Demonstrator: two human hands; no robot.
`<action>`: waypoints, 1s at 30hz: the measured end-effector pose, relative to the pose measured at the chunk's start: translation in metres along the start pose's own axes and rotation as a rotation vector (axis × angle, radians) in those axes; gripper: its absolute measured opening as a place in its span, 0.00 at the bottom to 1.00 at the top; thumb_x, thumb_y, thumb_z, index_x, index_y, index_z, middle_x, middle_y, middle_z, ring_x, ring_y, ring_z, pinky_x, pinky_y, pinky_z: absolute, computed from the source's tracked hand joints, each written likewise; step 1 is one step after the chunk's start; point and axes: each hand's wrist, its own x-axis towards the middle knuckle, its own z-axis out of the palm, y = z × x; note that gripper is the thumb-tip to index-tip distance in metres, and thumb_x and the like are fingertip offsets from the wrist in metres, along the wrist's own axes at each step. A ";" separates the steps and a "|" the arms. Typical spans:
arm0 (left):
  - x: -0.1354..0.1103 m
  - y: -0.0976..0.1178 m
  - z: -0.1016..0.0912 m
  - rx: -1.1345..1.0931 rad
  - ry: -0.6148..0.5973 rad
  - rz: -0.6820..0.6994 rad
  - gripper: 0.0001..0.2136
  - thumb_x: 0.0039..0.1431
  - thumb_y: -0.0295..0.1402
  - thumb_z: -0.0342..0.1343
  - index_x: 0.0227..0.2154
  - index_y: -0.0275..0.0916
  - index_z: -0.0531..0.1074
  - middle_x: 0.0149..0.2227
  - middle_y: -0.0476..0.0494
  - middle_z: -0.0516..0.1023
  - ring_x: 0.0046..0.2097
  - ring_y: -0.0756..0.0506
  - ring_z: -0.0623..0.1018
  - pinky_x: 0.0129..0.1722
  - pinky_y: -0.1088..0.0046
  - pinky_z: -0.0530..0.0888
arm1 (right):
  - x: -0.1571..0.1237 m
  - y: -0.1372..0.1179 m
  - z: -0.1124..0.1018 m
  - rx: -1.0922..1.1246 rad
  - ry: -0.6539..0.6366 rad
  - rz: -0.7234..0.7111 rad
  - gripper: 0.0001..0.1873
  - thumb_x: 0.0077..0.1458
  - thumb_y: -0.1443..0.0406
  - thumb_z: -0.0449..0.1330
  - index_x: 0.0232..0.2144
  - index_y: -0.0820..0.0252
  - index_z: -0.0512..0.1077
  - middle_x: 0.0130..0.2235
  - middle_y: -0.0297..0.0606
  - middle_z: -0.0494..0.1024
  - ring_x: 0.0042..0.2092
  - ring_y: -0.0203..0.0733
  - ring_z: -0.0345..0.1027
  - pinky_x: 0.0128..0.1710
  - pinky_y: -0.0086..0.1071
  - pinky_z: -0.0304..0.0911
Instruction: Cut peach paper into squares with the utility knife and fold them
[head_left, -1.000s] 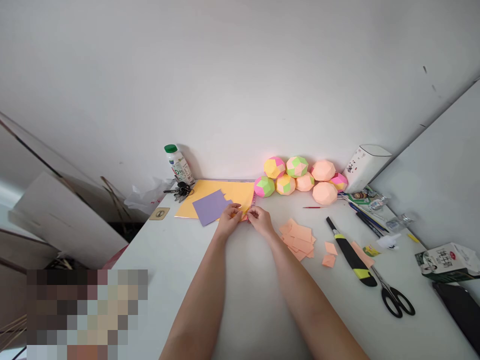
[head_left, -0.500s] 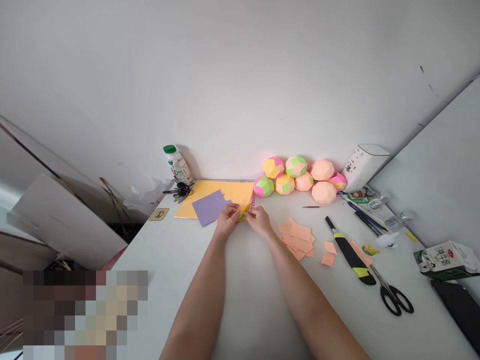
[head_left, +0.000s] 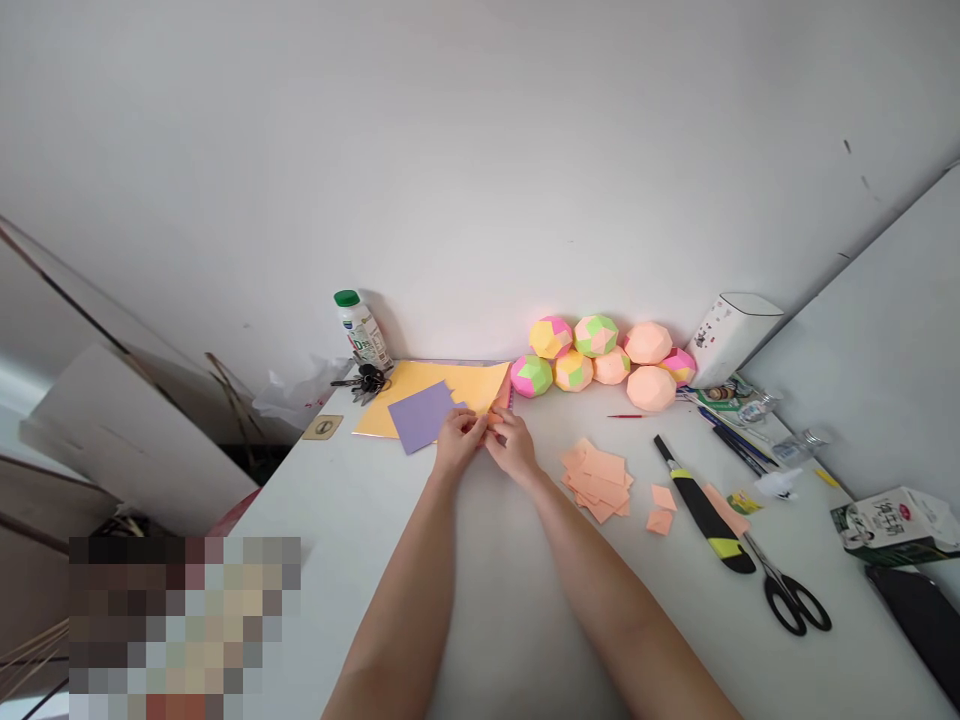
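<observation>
My left hand (head_left: 458, 441) and my right hand (head_left: 511, 444) meet at the near right corner of a stack of orange paper sheets (head_left: 442, 386) on the white table (head_left: 480, 560). Both pinch that corner with closed fingers, and the corner is lifted a little between them. A purple paper square (head_left: 421, 416) lies on the stack just left of my left hand. A pile of small peach paper squares (head_left: 598, 469) lies to the right of my right hand.
Several paper balls (head_left: 600, 352) sit against the wall. A green-capped bottle (head_left: 361, 331) and keys (head_left: 365, 380) stand at the back left. A utility knife (head_left: 703, 505), scissors (head_left: 787, 595), pens (head_left: 731, 432), a white container (head_left: 729, 333) and a carton (head_left: 892, 525) lie right.
Both hands stayed at the corner of the orange stack; the fingers shifted closer together and the pinched corner moved slightly between them.
</observation>
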 end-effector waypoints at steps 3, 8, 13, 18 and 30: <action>0.002 -0.002 -0.006 -0.057 -0.029 -0.049 0.15 0.50 0.44 0.57 0.19 0.38 0.73 0.38 0.41 0.74 0.42 0.42 0.73 0.37 0.70 0.70 | -0.001 -0.002 -0.001 0.023 -0.069 -0.044 0.10 0.50 0.68 0.59 0.33 0.52 0.78 0.55 0.36 0.70 0.53 0.47 0.63 0.52 0.40 0.61; 0.004 -0.007 -0.011 -0.141 -0.051 -0.115 0.14 0.51 0.43 0.55 0.26 0.37 0.75 0.43 0.40 0.74 0.44 0.42 0.74 0.39 0.70 0.70 | -0.001 -0.003 -0.005 0.080 -0.110 -0.034 0.11 0.50 0.68 0.59 0.36 0.54 0.78 0.56 0.38 0.69 0.53 0.46 0.65 0.52 0.39 0.62; 0.004 -0.008 -0.011 -0.179 -0.082 -0.150 0.13 0.50 0.43 0.57 0.29 0.38 0.76 0.44 0.42 0.74 0.42 0.42 0.74 0.36 0.70 0.71 | -0.001 -0.001 -0.007 0.148 -0.106 0.011 0.11 0.52 0.67 0.58 0.38 0.54 0.77 0.56 0.38 0.70 0.52 0.45 0.67 0.50 0.38 0.64; 0.004 -0.009 -0.013 -0.193 -0.101 -0.155 0.12 0.48 0.43 0.58 0.27 0.38 0.76 0.44 0.41 0.73 0.44 0.41 0.74 0.37 0.69 0.70 | -0.001 0.002 -0.005 0.206 -0.098 0.032 0.13 0.51 0.68 0.58 0.39 0.52 0.77 0.56 0.36 0.70 0.51 0.43 0.69 0.49 0.37 0.66; 0.005 -0.010 -0.018 -0.225 -0.122 -0.118 0.14 0.44 0.44 0.62 0.17 0.38 0.71 0.40 0.42 0.73 0.45 0.41 0.73 0.46 0.65 0.67 | 0.000 0.005 -0.005 0.291 -0.098 0.058 0.14 0.51 0.69 0.57 0.40 0.54 0.77 0.54 0.39 0.71 0.51 0.43 0.69 0.47 0.35 0.67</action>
